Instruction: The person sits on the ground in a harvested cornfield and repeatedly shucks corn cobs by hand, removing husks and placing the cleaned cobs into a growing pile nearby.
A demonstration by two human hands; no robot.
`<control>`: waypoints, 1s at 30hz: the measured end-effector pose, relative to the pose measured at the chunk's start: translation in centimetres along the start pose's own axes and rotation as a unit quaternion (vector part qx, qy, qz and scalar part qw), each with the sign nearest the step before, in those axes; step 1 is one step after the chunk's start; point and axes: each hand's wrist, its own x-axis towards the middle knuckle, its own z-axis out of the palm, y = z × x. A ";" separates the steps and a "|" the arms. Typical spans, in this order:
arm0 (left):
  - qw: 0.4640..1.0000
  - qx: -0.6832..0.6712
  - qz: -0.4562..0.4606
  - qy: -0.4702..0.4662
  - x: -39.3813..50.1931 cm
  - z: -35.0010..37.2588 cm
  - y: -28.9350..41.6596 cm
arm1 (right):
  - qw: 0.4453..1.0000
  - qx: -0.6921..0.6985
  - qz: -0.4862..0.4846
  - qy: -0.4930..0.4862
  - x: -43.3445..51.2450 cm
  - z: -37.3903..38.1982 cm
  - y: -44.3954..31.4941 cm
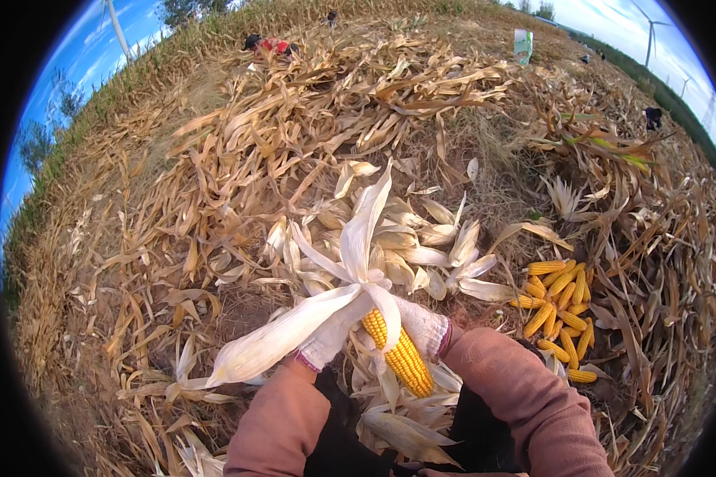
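Note:
A yellow ear of corn [404, 359] hangs between my forearms, its tip pointing down toward me. Its pale husk leaves [286, 334] are peeled back and spread outward from the base. My left hand [337, 325], in a white knit glove, closes around the base and husk from the left. From the right, my right hand [417, 325], gloved the same way, is against the same base; the husk leaves cover the fingers of both hands. Just beyond lies a heap of ears in their husks [406, 238]. A pile of bare yellow ears [558, 298] rests on the ground to the right.
Loose husks [409, 432] lie between my legs. Dry cornstalks [346, 107] are heaped across the ground ahead, with more along the right. Farther off are a person in red [273, 46] and a white and green bag [522, 46]. Standing corn [95, 119] edges the field at the left.

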 end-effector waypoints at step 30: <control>0.784 0.481 0.275 0.282 2.2 -1.1 -1.2 | 0.841 -0.476 -0.059 0.248 1.0 -0.2 1.4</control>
